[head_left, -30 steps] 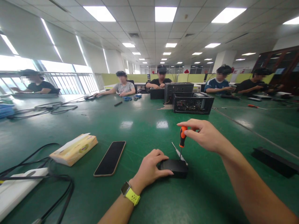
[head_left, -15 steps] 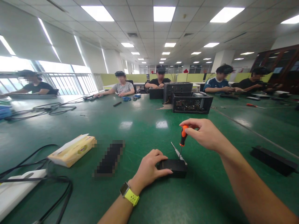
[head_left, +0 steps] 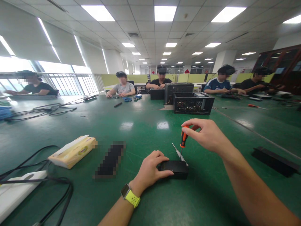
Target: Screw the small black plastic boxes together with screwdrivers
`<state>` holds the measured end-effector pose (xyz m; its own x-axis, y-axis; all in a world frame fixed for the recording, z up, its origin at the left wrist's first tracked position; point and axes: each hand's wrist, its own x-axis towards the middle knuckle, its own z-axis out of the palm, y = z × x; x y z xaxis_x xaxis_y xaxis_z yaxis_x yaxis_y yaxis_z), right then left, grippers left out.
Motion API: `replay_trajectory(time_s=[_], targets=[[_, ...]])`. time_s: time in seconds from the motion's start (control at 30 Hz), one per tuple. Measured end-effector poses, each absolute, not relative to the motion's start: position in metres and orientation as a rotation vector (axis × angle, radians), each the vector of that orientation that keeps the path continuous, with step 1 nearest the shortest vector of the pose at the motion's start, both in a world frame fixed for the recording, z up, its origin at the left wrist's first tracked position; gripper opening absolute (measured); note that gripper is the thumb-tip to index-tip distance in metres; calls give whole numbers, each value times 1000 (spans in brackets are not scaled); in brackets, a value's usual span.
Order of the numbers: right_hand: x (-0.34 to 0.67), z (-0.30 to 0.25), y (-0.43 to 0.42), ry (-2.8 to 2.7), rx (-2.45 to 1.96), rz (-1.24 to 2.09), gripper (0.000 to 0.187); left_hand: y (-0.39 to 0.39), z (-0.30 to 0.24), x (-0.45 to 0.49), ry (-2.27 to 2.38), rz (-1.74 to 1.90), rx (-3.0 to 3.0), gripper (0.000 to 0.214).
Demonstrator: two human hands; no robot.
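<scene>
A small flat black box (head_left: 175, 168) lies on the green table (head_left: 141, 125) in front of me. My left hand (head_left: 150, 169), with a yellow-strapped watch at the wrist, is closed over the box's left end and presses it down. My right hand (head_left: 207, 135) pinches the top of an orange-handled screwdriver (head_left: 183, 140) between fingertips and thumb. The screwdriver stands nearly upright with its tip on the box's right top. A thin metal piece (head_left: 180, 153) sticks up at a slant from the box behind the shaft.
To the left lie a blurred dark flat item (head_left: 110, 159), a tissue pack (head_left: 72, 151), a white power strip (head_left: 16, 191) and black cables (head_left: 58, 188). A black bar (head_left: 274, 160) lies at the right. Open computer cases (head_left: 192, 103) stand mid-table. Several people sit along the far side.
My right hand's fingers have shifted slightly on the screwdriver's handle, which leans a little more. The left hand and the box have stayed put.
</scene>
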<state>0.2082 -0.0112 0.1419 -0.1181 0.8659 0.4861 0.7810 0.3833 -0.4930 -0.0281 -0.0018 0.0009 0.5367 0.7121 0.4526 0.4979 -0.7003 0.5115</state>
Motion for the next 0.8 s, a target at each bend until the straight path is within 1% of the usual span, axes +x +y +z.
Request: replay_trajectory(time_s=[0.1, 0.27, 0.47, 0.63, 0.8], targets=[[208, 142, -12, -1924, -1379, 106, 25, -1, 2, -28, 999, 939, 2457, 43], [206, 144, -15, -1863, -1419, 314, 24, -1, 1, -28, 999, 943, 2455, 43], [207, 144, -14, -1915, -1378, 161, 23, -2, 1, -28, 996, 945, 2456, 43], [205, 146, -16, -1869, -1429, 251, 24, -1, 2, -28, 1004, 938, 2453, 42], [204, 146, -17, -1897, -1409, 165, 22, -1, 2, -29, 1003, 945, 2449, 42]])
